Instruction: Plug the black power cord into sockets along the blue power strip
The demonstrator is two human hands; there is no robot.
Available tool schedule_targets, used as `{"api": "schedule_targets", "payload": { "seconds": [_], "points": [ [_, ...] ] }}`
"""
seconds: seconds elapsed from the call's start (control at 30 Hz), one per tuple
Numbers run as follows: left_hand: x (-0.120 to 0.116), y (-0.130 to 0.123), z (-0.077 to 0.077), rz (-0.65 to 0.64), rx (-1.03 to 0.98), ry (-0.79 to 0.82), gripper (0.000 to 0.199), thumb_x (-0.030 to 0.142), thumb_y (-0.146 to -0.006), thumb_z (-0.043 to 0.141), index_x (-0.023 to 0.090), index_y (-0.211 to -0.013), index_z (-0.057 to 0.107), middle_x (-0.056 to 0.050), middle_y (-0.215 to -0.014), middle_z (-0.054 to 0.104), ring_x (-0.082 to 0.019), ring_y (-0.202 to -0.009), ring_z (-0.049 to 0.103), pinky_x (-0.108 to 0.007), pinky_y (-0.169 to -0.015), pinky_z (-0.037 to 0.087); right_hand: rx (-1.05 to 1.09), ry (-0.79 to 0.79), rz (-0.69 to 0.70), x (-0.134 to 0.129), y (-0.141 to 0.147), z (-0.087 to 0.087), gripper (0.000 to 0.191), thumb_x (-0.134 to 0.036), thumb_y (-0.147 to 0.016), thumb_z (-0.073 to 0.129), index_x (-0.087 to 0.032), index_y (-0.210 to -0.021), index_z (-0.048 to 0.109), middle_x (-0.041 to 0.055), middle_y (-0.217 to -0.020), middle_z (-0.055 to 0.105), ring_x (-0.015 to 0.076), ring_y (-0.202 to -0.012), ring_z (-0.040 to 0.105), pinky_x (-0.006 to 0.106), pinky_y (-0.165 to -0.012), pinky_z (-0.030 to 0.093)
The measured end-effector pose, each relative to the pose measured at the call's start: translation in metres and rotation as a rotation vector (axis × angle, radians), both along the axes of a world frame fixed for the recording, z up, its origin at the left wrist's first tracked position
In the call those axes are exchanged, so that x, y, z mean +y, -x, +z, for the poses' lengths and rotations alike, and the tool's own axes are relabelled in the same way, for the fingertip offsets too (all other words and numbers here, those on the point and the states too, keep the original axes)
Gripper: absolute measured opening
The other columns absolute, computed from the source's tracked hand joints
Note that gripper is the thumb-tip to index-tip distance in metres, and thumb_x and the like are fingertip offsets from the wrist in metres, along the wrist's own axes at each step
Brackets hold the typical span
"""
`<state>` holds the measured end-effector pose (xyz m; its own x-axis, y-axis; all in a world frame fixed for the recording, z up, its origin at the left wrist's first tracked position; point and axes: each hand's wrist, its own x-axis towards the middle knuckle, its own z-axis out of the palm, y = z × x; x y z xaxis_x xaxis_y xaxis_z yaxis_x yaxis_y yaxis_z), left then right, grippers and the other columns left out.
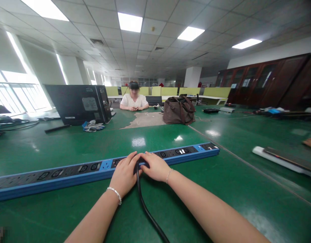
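Note:
A long blue-and-black power strip (82, 168) with rows of sockets lies slantwise across the green table. My left hand (125, 172) grips it near its middle, fingers bent over the top. Beside it, my right hand (155, 166) is also closed on the strip, and the fingertips of both hands meet. A thick black power cable (143, 200) rises between the hands to the strip's near side, touching my left hand. Its upper end is hidden by my fingers, so I cannot tell how it joins the strip.
The green table (69, 219) extends far ahead. A black computer case (77, 103) and work gloves (93, 126) are at the back left. A brown bag (179, 110) stands at the back, near a seated person (134, 99). A long white-edged object (284, 160) lies right.

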<state>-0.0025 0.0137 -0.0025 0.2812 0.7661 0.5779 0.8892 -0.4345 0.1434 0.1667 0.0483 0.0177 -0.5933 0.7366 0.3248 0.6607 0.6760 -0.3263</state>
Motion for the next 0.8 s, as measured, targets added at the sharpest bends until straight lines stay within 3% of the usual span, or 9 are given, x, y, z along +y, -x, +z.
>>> {"api": "schedule_targets", "payload": {
  "seconds": [0.13,0.33,0.6,0.8],
  "points": [
    [0.000,-0.003,0.002,0.027,-0.013,-0.038,0.044,0.036,-0.084,0.052,0.020,-0.125,0.050,-0.009,-0.130,0.055,-0.022,-0.112,0.057,-0.037,-0.095,0.048,-0.073,-0.091,0.015,-0.004,-0.010,-0.011,0.054,-0.026,-0.083,0.050,-0.011,-0.134,0.046,0.0125,-0.141,0.045,0.0260,-0.134,0.036,0.043,-0.112,0.027],
    [0.003,-0.011,0.005,0.125,-0.024,-0.105,0.033,0.034,-0.089,0.043,0.021,-0.114,0.059,-0.007,-0.119,0.063,-0.020,-0.097,0.064,-0.033,-0.082,0.053,-0.149,-0.214,-0.014,-0.016,-0.025,-0.024,0.060,-0.025,-0.083,0.049,-0.014,-0.141,0.037,0.0094,-0.148,0.036,0.0254,-0.137,0.027,0.044,-0.114,0.021],
    [0.006,-0.020,0.009,0.190,-0.009,-0.116,0.029,0.031,-0.089,0.043,0.020,-0.108,0.062,-0.007,-0.110,0.066,-0.019,-0.084,0.066,-0.032,-0.073,0.054,-0.088,-0.210,-0.075,-0.025,-0.038,-0.029,0.059,-0.024,-0.083,0.047,-0.020,-0.141,0.037,0.0034,-0.148,0.037,0.0227,-0.137,0.026,0.043,-0.116,0.017],
    [0.004,-0.018,0.004,0.166,-0.001,-0.149,0.029,0.031,-0.089,0.043,0.020,-0.108,0.062,-0.007,-0.113,0.064,-0.020,-0.092,0.065,-0.032,-0.076,0.053,-0.041,-0.204,-0.076,-0.023,-0.037,-0.026,0.054,-0.023,-0.083,0.047,-0.020,-0.136,0.044,0.0022,-0.144,0.043,0.0209,-0.134,0.032,0.040,-0.114,0.021]
  ]
}}
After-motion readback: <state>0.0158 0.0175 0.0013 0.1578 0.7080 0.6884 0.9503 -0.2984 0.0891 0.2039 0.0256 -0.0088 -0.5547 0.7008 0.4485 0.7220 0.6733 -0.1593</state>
